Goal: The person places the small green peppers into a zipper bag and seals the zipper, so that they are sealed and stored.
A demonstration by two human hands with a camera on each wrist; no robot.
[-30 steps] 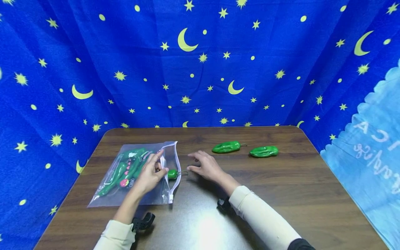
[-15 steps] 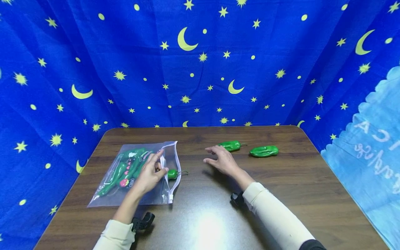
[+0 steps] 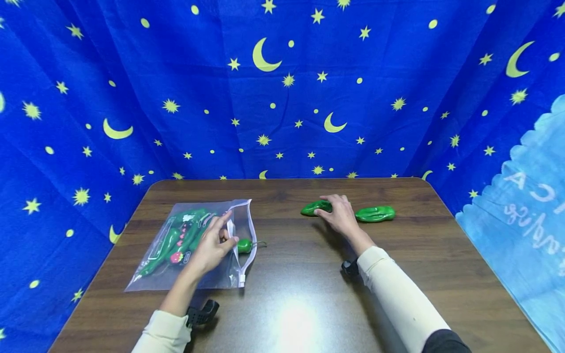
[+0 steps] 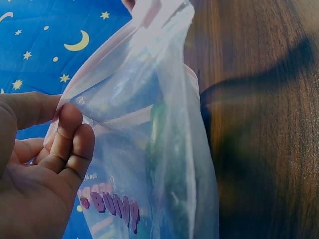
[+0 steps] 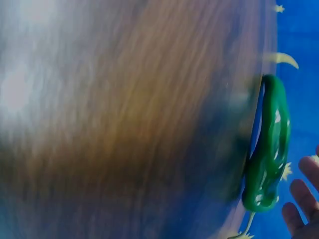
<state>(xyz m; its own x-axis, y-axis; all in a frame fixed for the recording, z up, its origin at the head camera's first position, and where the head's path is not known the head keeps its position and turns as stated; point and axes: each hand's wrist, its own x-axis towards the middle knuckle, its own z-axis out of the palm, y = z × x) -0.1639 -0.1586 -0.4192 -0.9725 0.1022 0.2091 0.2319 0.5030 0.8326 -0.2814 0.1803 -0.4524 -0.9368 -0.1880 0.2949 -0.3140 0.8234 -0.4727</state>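
My left hand (image 3: 214, 247) pinches the open mouth of a clear zip bag (image 3: 229, 279) printed with hearts and a strawberry. In the left wrist view, thumb and fingers hold the edge of the bag (image 4: 119, 164). Green peppers lie inside it; one pepper (image 3: 244, 246) sits at the mouth, its stem poking out. My right hand (image 3: 342, 215) is over the stem end of another green pepper (image 3: 313, 208) on the table, thumb on the near side, fingers on the far side. The right wrist view shows loosely bent fingers (image 5: 301, 199) beside the pepper (image 5: 269, 144), with a gap between.
A further green pepper (image 3: 375, 214) lies just right of my right hand on the brown wooden table (image 3: 282, 274). A blue star-and-moon cloth (image 3: 282, 98) hangs behind the table's far edge; a light blue cloth (image 3: 525, 206) hangs at the right.
My right hand has moved right and away from the bag's mouth, over to the left one of the two peppers on the table. My left hand keeps its hold on the bag.
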